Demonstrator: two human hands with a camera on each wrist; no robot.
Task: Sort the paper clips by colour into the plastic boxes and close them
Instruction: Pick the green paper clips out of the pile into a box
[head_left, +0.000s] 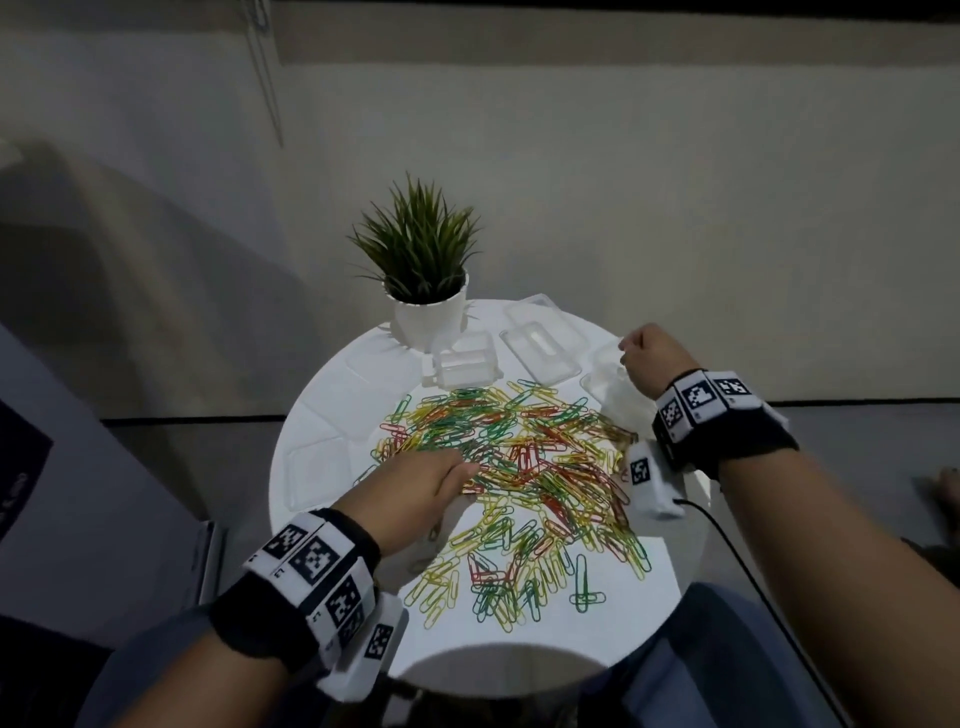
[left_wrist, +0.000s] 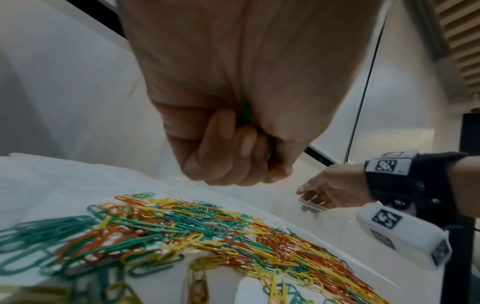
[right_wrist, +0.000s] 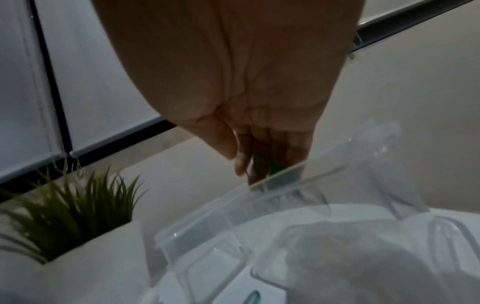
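A heap of green, yellow and red paper clips (head_left: 519, 467) (left_wrist: 207, 226) covers the middle of the round white table (head_left: 467, 654). My left hand (head_left: 431, 483) (left_wrist: 233, 154) hovers over the heap's left side, fingers curled round green clips (left_wrist: 245, 115). At the far right my right hand (head_left: 641, 353) (right_wrist: 249, 160) pinches green clips (right_wrist: 274, 165) just above the rim of an open clear plastic box (head_left: 605, 379) (right_wrist: 207, 226). A second clear box (head_left: 465, 364) stands behind the heap.
A potted plant (head_left: 426, 270) (right_wrist: 64, 216) stands at the table's far edge. Clear lids (head_left: 540, 353) lie between the boxes, and more clear lids (head_left: 317, 467) lie flat on the left. A cable (head_left: 727, 545) runs off the right edge.
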